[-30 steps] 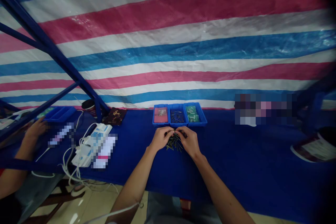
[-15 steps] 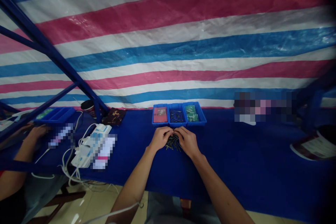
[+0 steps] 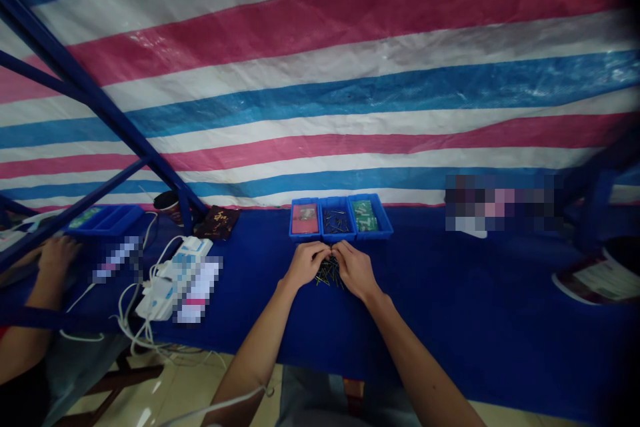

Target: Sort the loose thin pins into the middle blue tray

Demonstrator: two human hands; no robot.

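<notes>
My left hand (image 3: 306, 263) and my right hand (image 3: 355, 268) meet fingertip to fingertip over a pile of thin screws (image 3: 327, 273) on the blue table. Both sets of fingers are pinched together; whatever lies between them is too small to make out. Just beyond the hands stand three joined blue bins. The left bin (image 3: 305, 235) has a pink sheet with small pale pieces on it. In the middle bin (image 3: 337, 236) lie several screws (image 3: 337, 221). A green sheet with small clear packets (image 3: 365, 215) fills the right bin (image 3: 384, 223).
To the left lie a white power strip (image 3: 173, 280) with cables, a blurred phone-like item (image 3: 197, 290) and a dark packet (image 3: 219, 222). A co-worker's hand (image 3: 59, 253) is near another blue tray (image 3: 113, 220). A round tub (image 3: 600, 273) stands far right; a striped tarp (image 3: 320, 100) hangs behind.
My hands stay almost in the same place, fingertips still together over the screws. At the left, the co-worker's hand has shifted slightly left.
</notes>
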